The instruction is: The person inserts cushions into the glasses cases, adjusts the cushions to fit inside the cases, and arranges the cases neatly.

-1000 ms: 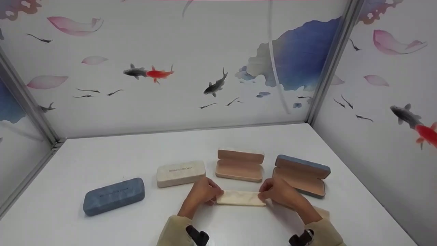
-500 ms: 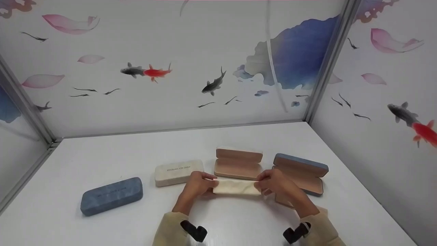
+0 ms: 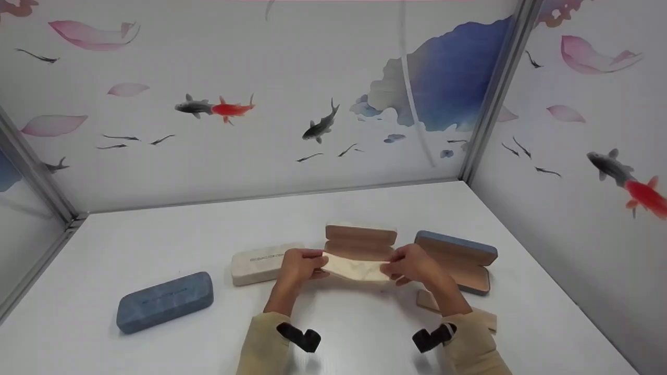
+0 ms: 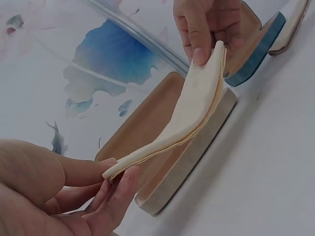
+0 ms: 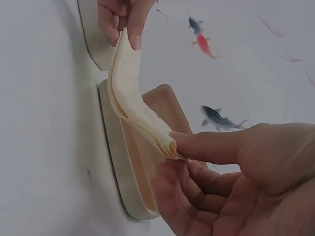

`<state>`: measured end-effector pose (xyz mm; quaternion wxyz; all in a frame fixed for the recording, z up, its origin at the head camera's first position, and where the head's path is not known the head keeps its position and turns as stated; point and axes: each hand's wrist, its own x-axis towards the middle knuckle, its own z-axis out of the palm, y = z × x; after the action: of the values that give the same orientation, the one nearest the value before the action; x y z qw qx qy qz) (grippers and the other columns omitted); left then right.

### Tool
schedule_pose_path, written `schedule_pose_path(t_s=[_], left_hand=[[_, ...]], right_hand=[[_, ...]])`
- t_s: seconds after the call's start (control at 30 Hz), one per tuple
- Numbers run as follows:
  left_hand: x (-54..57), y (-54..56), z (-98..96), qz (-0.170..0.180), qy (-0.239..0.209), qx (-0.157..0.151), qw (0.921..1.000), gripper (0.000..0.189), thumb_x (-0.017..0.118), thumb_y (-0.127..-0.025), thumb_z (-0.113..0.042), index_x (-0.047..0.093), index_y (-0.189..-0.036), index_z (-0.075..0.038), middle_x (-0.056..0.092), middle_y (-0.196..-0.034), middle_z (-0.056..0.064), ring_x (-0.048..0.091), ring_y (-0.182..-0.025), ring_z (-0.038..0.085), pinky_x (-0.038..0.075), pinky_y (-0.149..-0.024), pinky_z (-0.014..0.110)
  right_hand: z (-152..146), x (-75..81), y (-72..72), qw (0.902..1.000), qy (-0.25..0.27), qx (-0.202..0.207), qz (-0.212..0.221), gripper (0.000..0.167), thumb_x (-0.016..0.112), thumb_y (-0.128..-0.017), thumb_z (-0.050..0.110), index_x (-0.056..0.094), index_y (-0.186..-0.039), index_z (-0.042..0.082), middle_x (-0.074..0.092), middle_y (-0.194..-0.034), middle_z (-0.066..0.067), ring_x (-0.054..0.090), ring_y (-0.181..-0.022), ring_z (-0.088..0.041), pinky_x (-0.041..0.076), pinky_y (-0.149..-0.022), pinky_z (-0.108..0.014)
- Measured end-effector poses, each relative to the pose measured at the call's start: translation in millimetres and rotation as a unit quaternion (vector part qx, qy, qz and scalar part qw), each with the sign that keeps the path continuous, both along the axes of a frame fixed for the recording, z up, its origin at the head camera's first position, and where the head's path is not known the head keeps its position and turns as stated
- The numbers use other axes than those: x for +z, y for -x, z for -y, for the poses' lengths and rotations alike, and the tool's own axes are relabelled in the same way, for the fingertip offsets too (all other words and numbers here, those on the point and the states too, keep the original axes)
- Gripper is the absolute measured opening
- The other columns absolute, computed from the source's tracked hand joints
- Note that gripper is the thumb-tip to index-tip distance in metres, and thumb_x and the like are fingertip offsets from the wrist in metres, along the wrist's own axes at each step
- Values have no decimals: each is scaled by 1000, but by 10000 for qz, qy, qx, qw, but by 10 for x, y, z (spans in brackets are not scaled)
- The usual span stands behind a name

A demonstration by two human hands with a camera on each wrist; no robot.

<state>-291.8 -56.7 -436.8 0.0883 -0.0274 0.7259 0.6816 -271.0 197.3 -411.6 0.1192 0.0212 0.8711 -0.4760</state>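
Observation:
A folded cream cloth (image 3: 355, 268) hangs in the air, sagging in the middle, in front of an open cream glasses case (image 3: 360, 234) with a tan lining. My left hand (image 3: 299, 266) pinches the cloth's left end between thumb and fingers. At the other end, my right hand (image 3: 416, 265) pinches it the same way. Stacked fold layers of the cloth (image 5: 129, 93) show along its edge in the right wrist view. In the left wrist view the cloth crosses over the cream case (image 4: 189, 162), hiding part of its inside.
An open blue glasses case (image 3: 458, 250) stands to the right, partly behind my right hand. Closed on the left are a cream case (image 3: 252, 268) and a blue case (image 3: 165, 302). Flat tan pieces (image 3: 428, 301) lie under my right forearm. Printed walls enclose the white table (image 3: 172, 239).
Both hands have lifted the folded cloth off the table and moved it forward to the open cream case. The cloth now sags between them. The view has shifted slightly.

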Motion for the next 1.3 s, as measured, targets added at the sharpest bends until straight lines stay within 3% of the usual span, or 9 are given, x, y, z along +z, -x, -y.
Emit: schedule_pose_path(t_s=[0.2,0.33,0.47,0.6,0.83,1.1,1.3], left_hand=[[45,69,-23,-4,-89,253,9996,30,64,-93,2,64,-122,12,69,-114,27,71,-75,14,61,-70,27],[32,79,-60,-74,-96,220,9997,29,64,-93,3,65,-121,12,69,-111,26,69,-74,14,61,-70,27],[16,83,-76,-194,6,216,9996,28,63,-95,3,65,-121,12,68,-112,26,69,-78,15,61,-73,28],[15,103,-91,-274,151,408,9987,26,61,-96,2,67,-120,10,68,-113,24,68,-84,16,61,-74,28],[-4,135,-105,-325,235,632,9972,24,60,-96,3,68,-118,8,68,-114,23,66,-86,16,61,-74,27],[-35,160,-96,-517,178,936,9941,21,64,-93,3,70,-113,9,70,-106,22,66,-80,15,61,-70,27],[-44,166,-136,-569,240,999,9931,20,65,-92,3,71,-111,9,71,-103,21,66,-77,14,61,-70,29]], right_hand=[[-16,10,30,9994,-132,-293,-141,18,73,-91,17,70,-95,-1,70,-85,-10,66,-78,-17,62,-76,-36],[-68,-29,58,9987,-61,-482,-121,20,71,-92,17,68,-99,-1,71,-89,-11,68,-81,-17,61,-78,-35],[-67,-69,79,9985,132,-500,-189,21,67,-95,13,66,-106,-4,69,-92,-13,69,-84,-19,61,-78,-36],[-32,-92,118,9974,342,-445,-445,21,61,-97,10,62,-109,-7,65,-91,-13,66,-84,-20,60,-76,-35],[2,-131,167,9952,203,-586,-761,16,60,-98,10,63,-105,-5,64,-89,-11,65,-82,-19,60,-76,-37],[-29,-123,212,9954,439,-561,-636,20,63,-97,12,64,-106,-6,67,-91,-12,68,-80,-16,60,-79,-37],[-98,-115,242,9947,591,-671,-512,22,64,-98,15,66,-106,-5,67,-92,-10,67,-81,-16,60,-79,-35]])
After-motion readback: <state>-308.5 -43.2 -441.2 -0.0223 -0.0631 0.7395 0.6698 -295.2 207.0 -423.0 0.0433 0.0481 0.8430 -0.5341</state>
